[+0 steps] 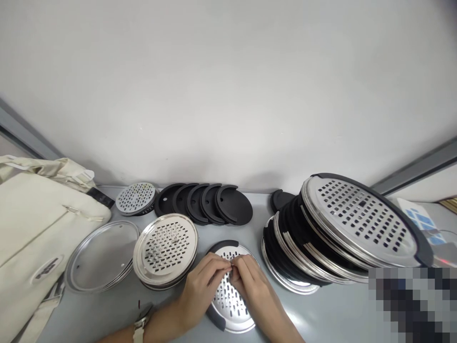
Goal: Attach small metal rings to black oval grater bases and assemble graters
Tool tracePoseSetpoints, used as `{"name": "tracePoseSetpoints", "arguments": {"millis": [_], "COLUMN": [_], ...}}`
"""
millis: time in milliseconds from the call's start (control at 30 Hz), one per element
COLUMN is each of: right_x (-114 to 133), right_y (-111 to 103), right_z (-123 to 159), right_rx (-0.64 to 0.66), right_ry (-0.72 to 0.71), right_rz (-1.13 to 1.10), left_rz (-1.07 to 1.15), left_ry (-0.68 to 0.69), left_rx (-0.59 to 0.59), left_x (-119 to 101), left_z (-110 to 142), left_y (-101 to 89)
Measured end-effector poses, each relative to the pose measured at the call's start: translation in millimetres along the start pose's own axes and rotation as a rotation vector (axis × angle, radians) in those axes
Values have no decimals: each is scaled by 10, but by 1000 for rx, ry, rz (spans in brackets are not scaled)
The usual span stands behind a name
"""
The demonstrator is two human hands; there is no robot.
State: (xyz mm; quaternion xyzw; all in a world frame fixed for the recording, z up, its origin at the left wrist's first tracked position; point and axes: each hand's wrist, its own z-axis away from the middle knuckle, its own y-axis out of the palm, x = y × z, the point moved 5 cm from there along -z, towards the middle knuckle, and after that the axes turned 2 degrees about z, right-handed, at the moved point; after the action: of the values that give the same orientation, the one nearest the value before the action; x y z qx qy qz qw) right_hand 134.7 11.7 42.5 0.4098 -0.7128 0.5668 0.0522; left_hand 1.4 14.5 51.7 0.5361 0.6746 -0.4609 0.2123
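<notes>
Both of my hands meet over a round perforated metal disc (233, 307) with a black curved rim piece (216, 318) along its left side. My left hand (204, 281) has thumb and forefinger pinched together above the upper part of the disc. Right beside it, my right hand (250, 278) makes a similar pinch, the fingertips of both almost touching. Something tiny sits between the fingertips, too small to name. The disc lies flat on the grey table, partly covered by my hands.
A tall leaning stack of metal discs with black rims (360, 219) rises at right. Black crescent-edged discs (233, 205) lie overlapped by the wall. To the left are perforated discs (167, 245), plain metal discs (103, 257) and a cream bag (46, 228).
</notes>
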Motion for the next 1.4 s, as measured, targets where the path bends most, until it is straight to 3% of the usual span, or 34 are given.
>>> {"name": "tracePoseSetpoints", "arguments": {"millis": [167, 533, 767, 967, 1167, 1400], "right_x": [-44, -76, -85, -79, -98, -115], "right_y": [31, -53, -134, -140, -175, -155], "right_z": [26, -23, -46, -86, -98, -84], "right_rx": [-19, 0, -9, 43, 50, 60], "right_ry": [44, 186, 273, 239, 271, 359], "right_rz": [-34, -284, -417, -406, -405, -529], "left_rz": [27, -12, -29, -31, -21, 112], "left_ry": [16, 63, 13, -7, -66, -255], "left_rx": [62, 66, 0, -15, 1, 56], "left_x": [9, -19, 18, 50, 82, 174], "left_z": [12, 0, -2, -3, -6, 24], "left_y": [22, 32, 4, -1, 6, 24]}}
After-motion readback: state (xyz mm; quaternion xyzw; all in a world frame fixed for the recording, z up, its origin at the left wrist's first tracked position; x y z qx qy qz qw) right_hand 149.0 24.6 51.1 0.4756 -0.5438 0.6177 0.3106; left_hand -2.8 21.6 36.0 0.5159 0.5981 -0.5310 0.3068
